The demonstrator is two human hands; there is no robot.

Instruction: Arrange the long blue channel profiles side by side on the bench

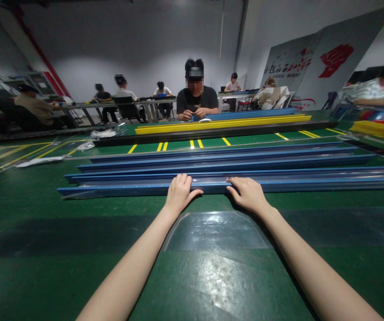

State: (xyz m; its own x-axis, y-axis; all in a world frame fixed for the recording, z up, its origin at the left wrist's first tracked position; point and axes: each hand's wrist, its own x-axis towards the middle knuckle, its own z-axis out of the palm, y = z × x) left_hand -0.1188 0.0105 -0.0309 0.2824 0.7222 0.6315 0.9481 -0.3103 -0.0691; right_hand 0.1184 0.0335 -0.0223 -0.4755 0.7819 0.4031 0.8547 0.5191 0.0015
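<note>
A long blue plastic channel [212,187] lies crosswise on the green table in front of me. My left hand [179,192] grips its near edge, fingers curled over the top and thumb stretched along the front. To the right, my right hand [248,193] holds the same edge, its thumb and fingers closing on it from front and above. Clear film seems to line the channel's inside. Just behind it run more blue channels [138,168], roughly parallel. A clear plastic sheet [217,232] lies flat between my forearms and reaches out to both sides.
Farther back lie a yellow strip [222,125] and a black strip [192,137]. A co-worker [197,100] sits opposite. White bags [103,133] are at the back left; a yellow tray [369,128] and a dark flat object [372,148] are at the right.
</note>
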